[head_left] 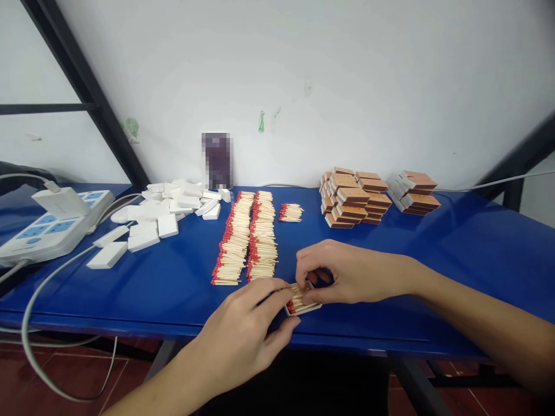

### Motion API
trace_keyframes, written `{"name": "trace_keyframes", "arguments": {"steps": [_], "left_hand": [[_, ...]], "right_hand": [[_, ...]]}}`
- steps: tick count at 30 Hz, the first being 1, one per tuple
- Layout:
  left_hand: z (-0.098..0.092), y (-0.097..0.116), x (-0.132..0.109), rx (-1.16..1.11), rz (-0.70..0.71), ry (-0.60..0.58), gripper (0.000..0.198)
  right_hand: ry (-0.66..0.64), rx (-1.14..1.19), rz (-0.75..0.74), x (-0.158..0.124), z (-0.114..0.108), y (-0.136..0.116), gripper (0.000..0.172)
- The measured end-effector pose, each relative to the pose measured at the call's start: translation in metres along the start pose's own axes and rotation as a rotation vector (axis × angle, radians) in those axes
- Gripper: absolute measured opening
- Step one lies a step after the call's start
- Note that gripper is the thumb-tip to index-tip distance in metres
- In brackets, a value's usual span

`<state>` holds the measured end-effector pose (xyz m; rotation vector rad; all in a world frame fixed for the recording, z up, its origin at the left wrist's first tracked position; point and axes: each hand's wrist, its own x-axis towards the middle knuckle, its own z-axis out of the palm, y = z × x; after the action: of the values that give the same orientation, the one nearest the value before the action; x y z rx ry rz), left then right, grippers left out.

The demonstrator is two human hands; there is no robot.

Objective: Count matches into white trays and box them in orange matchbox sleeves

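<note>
My left hand (243, 332) and my right hand (342, 271) meet at the near edge of the blue table (433, 277). Between their fingertips sits a small white matchbox tray (302, 301) filled with red-tipped matches. Both hands pinch the tray, my left from the near side, my right from above and behind. Just beyond lie two long rows of red-tipped matches (251, 237) and a small bundle of matches (291, 212).
A heap of white inner trays (167, 211) lies at the back left. Stacks of orange-brown matchbox sleeves (353, 199) and a smaller stack (415, 192) stand back right. A white power strip (52, 222) with cables sits far left. A blurred dark object (217, 160) leans on the wall.
</note>
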<state>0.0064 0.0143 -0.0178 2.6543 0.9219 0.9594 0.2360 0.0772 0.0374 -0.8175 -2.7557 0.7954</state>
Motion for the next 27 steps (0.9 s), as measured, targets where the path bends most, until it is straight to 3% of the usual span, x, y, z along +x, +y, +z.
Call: {"name": "trace_keyframes", "arguments": {"steps": [12, 18, 27], "left_hand": [[0.0017, -0.0006, -0.0006, 0.007, -0.066, 0.017, 0.033], [-0.0001, -0.0015, -0.0002, -0.025, -0.004, -0.029, 0.027], [-0.0012, -0.0006, 0.0023, -0.009, 0.119, 0.011, 0.024]], "right_hand": [[0.006, 0.127, 0.082, 0.0020, -0.0026, -0.0022, 0.014], [0.020, 0.092, 0.068, 0.0019, 0.0010, -0.0051, 0.016], [-0.006, 0.123, 0.073, 0.0046, 0.0041, -0.0030, 0.017]]}}
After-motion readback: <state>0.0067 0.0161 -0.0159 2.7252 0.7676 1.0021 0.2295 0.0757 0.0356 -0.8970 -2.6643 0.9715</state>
